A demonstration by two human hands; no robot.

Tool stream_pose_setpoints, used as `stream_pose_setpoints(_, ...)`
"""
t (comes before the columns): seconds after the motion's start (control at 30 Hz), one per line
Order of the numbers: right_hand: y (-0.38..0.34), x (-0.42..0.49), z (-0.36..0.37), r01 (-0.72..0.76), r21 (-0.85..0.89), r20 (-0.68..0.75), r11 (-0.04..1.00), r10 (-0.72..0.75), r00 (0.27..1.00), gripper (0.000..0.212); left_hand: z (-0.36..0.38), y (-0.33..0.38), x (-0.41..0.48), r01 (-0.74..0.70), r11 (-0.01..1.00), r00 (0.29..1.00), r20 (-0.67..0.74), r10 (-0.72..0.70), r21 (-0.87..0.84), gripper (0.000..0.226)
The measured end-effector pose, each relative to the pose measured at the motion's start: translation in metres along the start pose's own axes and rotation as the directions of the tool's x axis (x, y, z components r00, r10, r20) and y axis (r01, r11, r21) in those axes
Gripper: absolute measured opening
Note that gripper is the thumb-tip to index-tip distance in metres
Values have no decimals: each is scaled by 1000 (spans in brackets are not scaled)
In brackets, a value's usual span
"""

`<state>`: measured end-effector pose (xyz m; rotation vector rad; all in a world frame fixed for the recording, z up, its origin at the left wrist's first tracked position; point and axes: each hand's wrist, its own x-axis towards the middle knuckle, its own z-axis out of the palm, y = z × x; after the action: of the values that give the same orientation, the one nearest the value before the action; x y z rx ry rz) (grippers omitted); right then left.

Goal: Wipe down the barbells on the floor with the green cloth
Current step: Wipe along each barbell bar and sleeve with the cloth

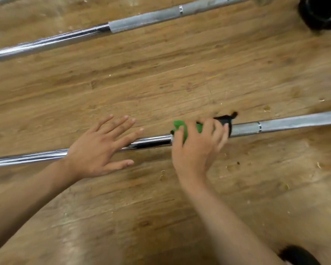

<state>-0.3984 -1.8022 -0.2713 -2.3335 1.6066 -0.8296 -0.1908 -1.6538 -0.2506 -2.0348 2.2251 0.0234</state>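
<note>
Two barbells lie on the wooden floor. The near barbell (153, 141) runs from lower left to right, chrome on the left and matte grey on the right. My right hand (195, 148) presses the green cloth (180, 127) onto this bar beside a black collar (225, 121); most of the cloth is hidden under my fingers. My left hand (99, 148) lies flat on the chrome part of the same bar, fingers spread, holding nothing. The far barbell (111, 28) lies across the top of the view.
A black object (321, 14) sits at the top right corner and a dark shape (298, 255) at the bottom right edge. Small bits of debris (237, 163) are scattered on the floor (161, 83) near the right hand.
</note>
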Motion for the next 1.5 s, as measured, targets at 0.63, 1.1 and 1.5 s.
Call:
stream_pose_setpoints(0.63,42,19,-17,516,20,159,856,-512,844,31,7,21,-2,249,968,959,-129,-252,-37,67)
stream_pose_setpoints(1.1,57,2,-35,469,-43,158,882,-458,875,32,14,39,-19,210,975,963,-160,-219,-74,65)
stream_pose_setpoints(1.5,-26,-85,-32,437,124,244,891,-454,857,31,7,66,-39,212,977,967,-134,-215,-39,58)
